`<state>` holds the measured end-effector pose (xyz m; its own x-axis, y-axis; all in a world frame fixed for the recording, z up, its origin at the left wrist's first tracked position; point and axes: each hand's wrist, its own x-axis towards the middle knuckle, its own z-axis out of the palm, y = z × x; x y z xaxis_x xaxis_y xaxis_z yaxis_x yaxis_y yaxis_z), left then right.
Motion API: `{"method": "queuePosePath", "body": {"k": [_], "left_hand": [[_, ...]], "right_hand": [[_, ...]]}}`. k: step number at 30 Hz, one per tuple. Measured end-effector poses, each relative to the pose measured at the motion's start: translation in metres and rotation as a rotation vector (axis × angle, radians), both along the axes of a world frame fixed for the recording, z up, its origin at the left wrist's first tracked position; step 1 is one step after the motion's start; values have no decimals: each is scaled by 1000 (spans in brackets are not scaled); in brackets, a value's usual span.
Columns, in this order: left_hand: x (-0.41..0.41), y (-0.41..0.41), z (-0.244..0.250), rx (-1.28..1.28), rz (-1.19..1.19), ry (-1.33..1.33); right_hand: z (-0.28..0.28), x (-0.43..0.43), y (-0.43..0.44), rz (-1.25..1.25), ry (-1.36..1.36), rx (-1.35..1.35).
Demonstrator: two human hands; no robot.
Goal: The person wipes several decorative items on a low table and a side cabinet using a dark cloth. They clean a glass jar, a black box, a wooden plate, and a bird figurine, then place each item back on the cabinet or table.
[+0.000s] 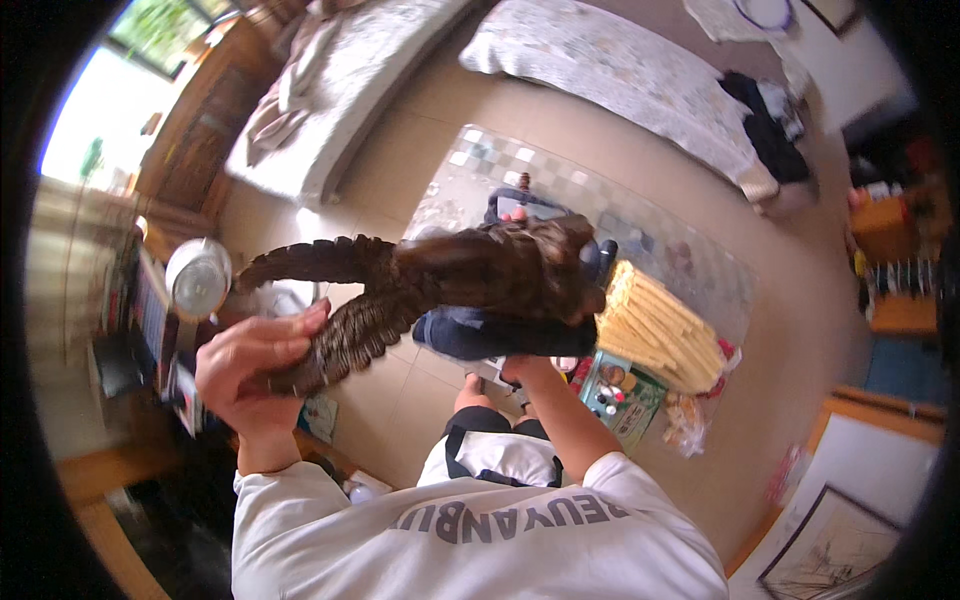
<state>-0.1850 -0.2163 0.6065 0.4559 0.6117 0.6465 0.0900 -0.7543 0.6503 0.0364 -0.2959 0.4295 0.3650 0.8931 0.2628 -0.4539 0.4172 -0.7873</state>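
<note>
A dark brown wooden carving (487,274) hangs in front of me, with two ridged, wing-like or tail-like arms towards the left. My left hand (259,367) grips the lower ridged arm near its end. My right hand (516,366) reaches beneath the thick end of the carving and is mostly hidden. Pinkish fingertips show past its far edge. Navy cloth (502,332) lies under and around the thick end, over the right hand. How the cloth is held cannot be made out.
Below stands a low table (472,161) with a chequered border. On it are yellow sticks (660,330), a green box (630,405) and a clear plastic bag (684,424). Covered seats (600,67) stand beyond. A round lamp-like object (199,279) is at left, a framed picture (832,540) at lower right.
</note>
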Motion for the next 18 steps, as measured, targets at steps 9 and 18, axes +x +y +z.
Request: {"method": "queuePosePath", "body": {"k": [9, 18], "left_hand": [[-11, -189, 60, 118, 68, 214], [-56, -357, 52, -81, 593, 421]], "right_hand": [[43, -21, -71, 409, 155, 270], [1, -97, -193, 855, 448, -281]]}}
